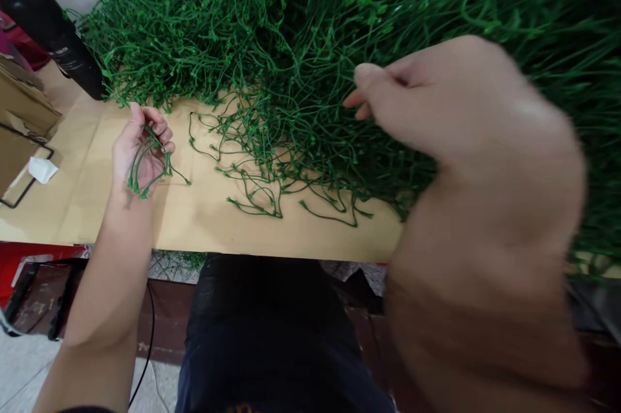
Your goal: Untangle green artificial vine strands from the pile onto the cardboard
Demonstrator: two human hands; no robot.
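Observation:
Palm up, my left hand pinches a small bunch of green artificial plant stems between thumb and fingers. The thin stems droop across the palm, with little forked tips at their ends. My right hand is over the big pile of green stems, thumb and fingers drawn together. Whatever that pinch may hold is hidden from this angle. A few loose stems lie on the tan tabletop between my hands, below the pile's near edge.
A dark bottle leans at the pile's left side. Farther left are cardboard boxes, a black wire frame and a small white piece. My legs are under the table's front edge, near a brown bench.

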